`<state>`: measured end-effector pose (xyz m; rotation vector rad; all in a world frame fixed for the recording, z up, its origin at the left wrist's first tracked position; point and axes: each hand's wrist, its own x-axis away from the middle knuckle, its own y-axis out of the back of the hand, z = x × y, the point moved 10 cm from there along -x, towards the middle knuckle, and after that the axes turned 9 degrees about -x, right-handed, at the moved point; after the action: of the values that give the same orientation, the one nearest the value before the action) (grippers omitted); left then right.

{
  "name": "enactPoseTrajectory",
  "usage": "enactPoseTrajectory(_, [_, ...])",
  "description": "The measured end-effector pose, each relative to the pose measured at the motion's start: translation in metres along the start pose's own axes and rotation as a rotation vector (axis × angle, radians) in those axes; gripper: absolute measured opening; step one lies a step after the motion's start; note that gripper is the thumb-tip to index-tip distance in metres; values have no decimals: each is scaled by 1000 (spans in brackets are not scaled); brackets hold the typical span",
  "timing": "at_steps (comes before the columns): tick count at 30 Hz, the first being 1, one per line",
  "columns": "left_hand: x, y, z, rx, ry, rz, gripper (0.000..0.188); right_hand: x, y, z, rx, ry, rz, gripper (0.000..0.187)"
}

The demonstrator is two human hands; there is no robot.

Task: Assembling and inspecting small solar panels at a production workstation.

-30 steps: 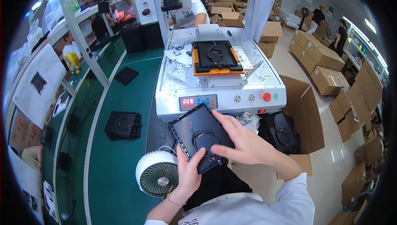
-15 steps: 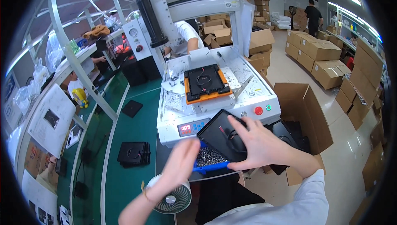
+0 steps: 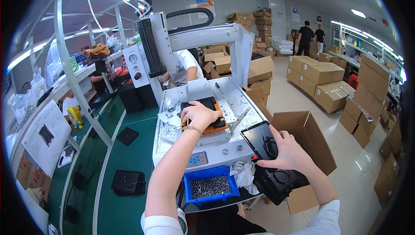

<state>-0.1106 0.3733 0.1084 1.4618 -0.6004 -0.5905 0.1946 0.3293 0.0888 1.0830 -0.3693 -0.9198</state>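
My left hand reaches over the orange fixture on the white machine's bed. Its fingers are curled around the black plastic panel seated there, and the hand hides much of that panel. At the front right, my right hand holds a second black panel, tilted, thumb on the near edge and fingers along the far edge. A thin black cable coils on its surface beside the thumb. Below that hand lie more black panels with cables.
A blue tray of small metal pieces stands before the machine, beside a white cloth. An open carton is at right. Black panels lie stacked on the green bench. Overhead hangs the machine's black cylinder; a person stands behind.
My left hand has moved forward from near the tray onto the fixture's panel. My right hand, still holding its panel, has shifted right, uncovering the tray. The view has tilted up.
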Motion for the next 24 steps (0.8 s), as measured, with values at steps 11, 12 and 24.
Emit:
enactPoseTrajectory(11, [-21, 73, 73, 211, -83, -210, 129, -100, 0, 44, -12, -53, -101, 122])
enactPoseTrajectory(12, [-16, 76, 86, 201, -72, -206, 128, -119, -6, 57, -18, -37, -97, 123])
enactPoseTrajectory(24, [55, 44, 209, 238, 12, -68, 121, -211, -100, 140, 77, -282, 50, 114])
